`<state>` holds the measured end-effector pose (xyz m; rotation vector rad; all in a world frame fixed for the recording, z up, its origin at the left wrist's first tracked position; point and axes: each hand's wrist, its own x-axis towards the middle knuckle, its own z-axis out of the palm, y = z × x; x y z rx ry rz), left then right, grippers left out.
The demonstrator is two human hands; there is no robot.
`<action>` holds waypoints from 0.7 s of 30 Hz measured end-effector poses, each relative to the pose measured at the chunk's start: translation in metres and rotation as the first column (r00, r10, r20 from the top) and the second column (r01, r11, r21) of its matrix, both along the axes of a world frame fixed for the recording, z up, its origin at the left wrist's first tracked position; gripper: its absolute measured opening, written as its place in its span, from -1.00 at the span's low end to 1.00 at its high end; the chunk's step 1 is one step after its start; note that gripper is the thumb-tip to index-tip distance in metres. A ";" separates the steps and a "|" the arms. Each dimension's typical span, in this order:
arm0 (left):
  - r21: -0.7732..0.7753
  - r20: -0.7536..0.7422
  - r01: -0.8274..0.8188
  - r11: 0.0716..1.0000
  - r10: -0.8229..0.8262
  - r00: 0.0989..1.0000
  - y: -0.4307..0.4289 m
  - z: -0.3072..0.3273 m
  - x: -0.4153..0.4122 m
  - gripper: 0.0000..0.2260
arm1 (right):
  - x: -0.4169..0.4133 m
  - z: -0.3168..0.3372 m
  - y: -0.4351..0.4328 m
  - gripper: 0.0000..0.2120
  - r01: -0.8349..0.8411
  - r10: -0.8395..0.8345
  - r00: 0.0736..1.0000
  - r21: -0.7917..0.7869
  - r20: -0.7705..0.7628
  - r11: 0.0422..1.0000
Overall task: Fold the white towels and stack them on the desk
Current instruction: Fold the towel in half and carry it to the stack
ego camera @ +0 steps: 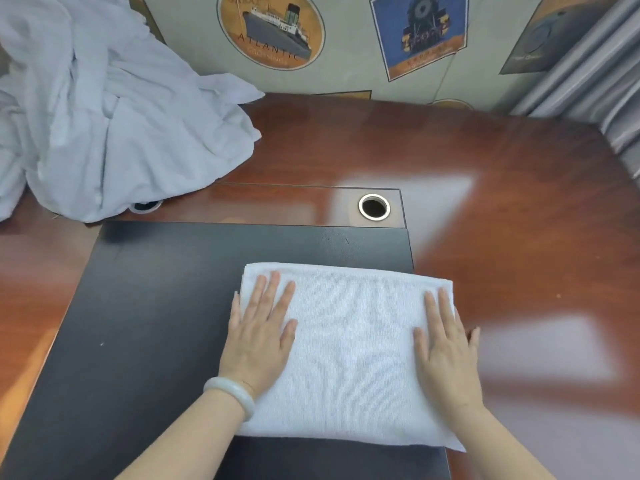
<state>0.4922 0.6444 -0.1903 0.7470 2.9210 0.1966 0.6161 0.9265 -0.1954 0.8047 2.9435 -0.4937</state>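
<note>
A folded white towel (pixel 349 351) lies flat on the black desk pad (pixel 149 323), near the front of the desk. My left hand (pixel 261 332) presses flat on the towel's left edge with fingers straight and spread. My right hand (pixel 445 348) presses flat on its right edge, fingers straight as well. A pale bangle (pixel 230 394) sits on my left wrist.
A big heap of crumpled white cloth (pixel 104 109) fills the desk's back left corner. A round cable hole (pixel 374 207) sits behind the pad. Glossy brown desk top (pixel 502 209) stretches to the right. Grey curtain (pixel 602 67) hangs at the far right; a papered wall stands behind.
</note>
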 end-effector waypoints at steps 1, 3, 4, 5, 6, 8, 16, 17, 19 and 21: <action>-0.009 0.009 -0.017 1.000 0.017 1.000 0.000 -0.002 -0.001 -0.47 | -0.001 -0.004 0.002 -0.44 0.015 -0.015 1.000 -0.010 -0.013 1.000; -0.029 0.014 -0.015 0.999 0.016 1.000 0.001 0.000 -0.002 -0.46 | -0.003 -0.006 0.002 -0.42 0.019 -0.019 1.000 -0.001 -0.022 1.000; -0.033 0.008 -0.007 0.999 0.007 1.000 0.002 -0.001 -0.002 -0.46 | -0.004 -0.005 0.002 -0.41 0.016 -0.016 1.000 -0.001 -0.027 1.000; -0.029 0.014 -0.008 1.000 0.008 1.000 0.002 -0.001 -0.002 -0.46 | -0.004 -0.005 0.002 -0.40 0.014 -0.014 1.000 0.000 -0.024 1.000; -0.021 0.027 -0.015 1.000 0.016 1.000 0.002 -0.001 -0.002 -0.46 | -0.004 -0.005 0.002 -0.39 0.015 -0.015 1.000 0.000 -0.018 1.000; -0.015 0.059 -0.024 1.000 0.025 0.998 0.000 0.000 -0.001 -0.46 | -0.003 -0.002 0.001 -0.39 0.019 -0.019 1.000 -0.003 0.007 1.000; 0.132 0.445 -0.332 0.934 0.244 0.862 -0.013 0.045 0.007 -0.35 | -0.009 0.017 0.005 -0.40 -0.007 0.024 0.989 -0.117 0.146 0.993; 0.166 0.487 -0.463 0.871 0.336 0.806 -0.019 0.052 0.012 -0.33 | -0.010 0.021 0.007 -0.38 -0.019 0.041 0.990 -0.161 0.138 0.987; 0.158 0.586 -0.631 0.760 0.443 0.679 -0.028 0.059 0.017 -0.31 | -0.009 0.034 0.013 -0.31 -0.007 0.030 0.997 -0.317 0.065 0.948; 0.097 0.656 -0.691 0.716 0.476 0.586 -0.035 0.062 0.016 -0.29 | 0.000 0.043 0.018 -0.27 0.084 -0.116 0.992 -0.447 -0.044 0.891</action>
